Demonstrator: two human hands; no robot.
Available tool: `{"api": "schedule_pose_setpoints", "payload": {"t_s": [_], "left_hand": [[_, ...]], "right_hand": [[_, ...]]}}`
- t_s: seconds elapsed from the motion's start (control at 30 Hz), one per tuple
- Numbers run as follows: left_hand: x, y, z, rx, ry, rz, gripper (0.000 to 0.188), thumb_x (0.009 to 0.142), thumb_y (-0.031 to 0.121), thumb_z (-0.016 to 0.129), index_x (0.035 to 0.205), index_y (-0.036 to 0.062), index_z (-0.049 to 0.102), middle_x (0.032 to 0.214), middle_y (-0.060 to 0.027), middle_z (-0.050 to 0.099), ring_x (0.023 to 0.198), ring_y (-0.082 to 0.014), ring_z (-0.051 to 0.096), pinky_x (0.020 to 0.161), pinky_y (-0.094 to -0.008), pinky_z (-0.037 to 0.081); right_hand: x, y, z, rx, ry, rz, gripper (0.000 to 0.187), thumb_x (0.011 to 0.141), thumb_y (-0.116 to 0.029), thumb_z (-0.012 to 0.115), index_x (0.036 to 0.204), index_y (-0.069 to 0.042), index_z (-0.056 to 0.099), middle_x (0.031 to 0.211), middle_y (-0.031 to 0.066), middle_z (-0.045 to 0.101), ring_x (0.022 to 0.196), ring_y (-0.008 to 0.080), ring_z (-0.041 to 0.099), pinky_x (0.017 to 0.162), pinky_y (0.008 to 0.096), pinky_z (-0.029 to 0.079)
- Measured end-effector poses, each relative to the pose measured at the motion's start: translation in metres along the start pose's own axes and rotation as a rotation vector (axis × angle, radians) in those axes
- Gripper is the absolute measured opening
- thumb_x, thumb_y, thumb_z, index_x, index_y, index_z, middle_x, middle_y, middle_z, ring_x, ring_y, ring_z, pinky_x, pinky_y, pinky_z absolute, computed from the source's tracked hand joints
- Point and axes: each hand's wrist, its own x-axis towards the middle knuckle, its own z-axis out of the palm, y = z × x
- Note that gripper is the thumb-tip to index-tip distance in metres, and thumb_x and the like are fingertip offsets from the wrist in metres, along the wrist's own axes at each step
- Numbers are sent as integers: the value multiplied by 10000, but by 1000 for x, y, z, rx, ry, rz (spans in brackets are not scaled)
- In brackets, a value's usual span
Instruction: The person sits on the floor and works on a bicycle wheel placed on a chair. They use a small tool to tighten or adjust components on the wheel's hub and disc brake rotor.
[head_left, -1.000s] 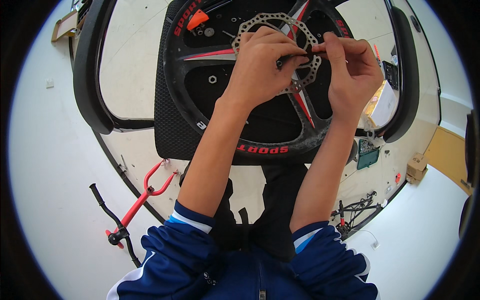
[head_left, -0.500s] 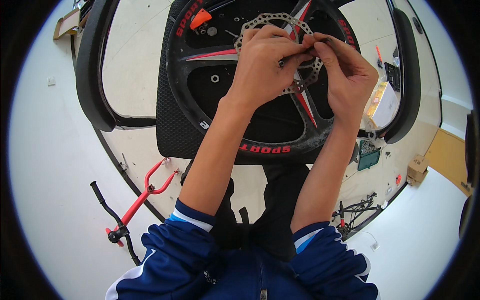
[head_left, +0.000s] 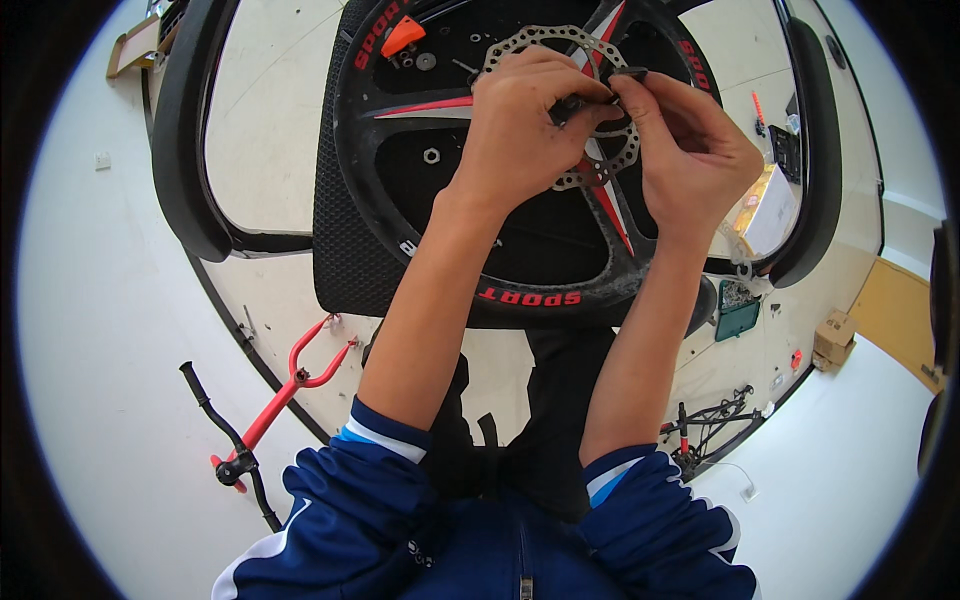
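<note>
A black bicycle wheel (head_left: 375,165) with red and white spokes lies flat below my hands, a drilled brake disc (head_left: 625,152) at its hub. Above the disc, my left hand (head_left: 525,125) is closed around a small dark piece (head_left: 567,108), mostly hidden by the fingers. Close beside it, my right hand (head_left: 695,150) pinches a small, flat dark part (head_left: 630,73) between thumb and forefinger. The fingertips of both hands nearly meet. What kind of parts these are cannot be made out.
The wheel rests on a black chair seat (head_left: 335,260) between two armrests (head_left: 185,150). An orange piece (head_left: 403,37), a nut (head_left: 431,156) and washers lie among the spokes. A red fork with handlebar (head_left: 265,415) stands lower left; a green tray (head_left: 738,315) lies right.
My right hand has shifted slightly right and down, and the flat dark part now shows above its fingertips. More of the dark piece in my left hand is visible.
</note>
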Motion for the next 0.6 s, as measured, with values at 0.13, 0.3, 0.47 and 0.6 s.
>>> {"api": "schedule_pose_setpoints", "payload": {"t_s": [0.13,0.3,0.47,0.6], "left_hand": [[0,0,-1,25,-33,52,193,726,1,775,915,36,772,886,-89,728,822,-233,707,780,-306,547],[2,1,-5,76,-88,76,204,724,0,760,922,51,773,883,-72,729,858,-225,681,852,-312,505],[3,4,-6,99,11,102,202,705,11,774,902,53,773,898,-58,732,918,-221,660,871,-323,493],[2,-1,-4,34,-26,56,207,697,24,783,902,50,765,907,-53,733,958,-240,651,890,-350,485]], "right_hand": [[3,5,-4,149,-37,43,227,811,16,789,1034,27,750,908,94,761,823,149,732,767,252,573],[5,7,-6,257,-114,73,236,821,35,774,1055,39,738,919,112,758,843,151,729,779,250,572],[0,8,-6,75,-40,99,208,800,16,804,999,28,742,910,111,754,835,132,719,744,239,569],[0,14,-2,128,10,103,205,775,0,834,953,13,734,897,91,748,811,127,711,740,243,566]]}}
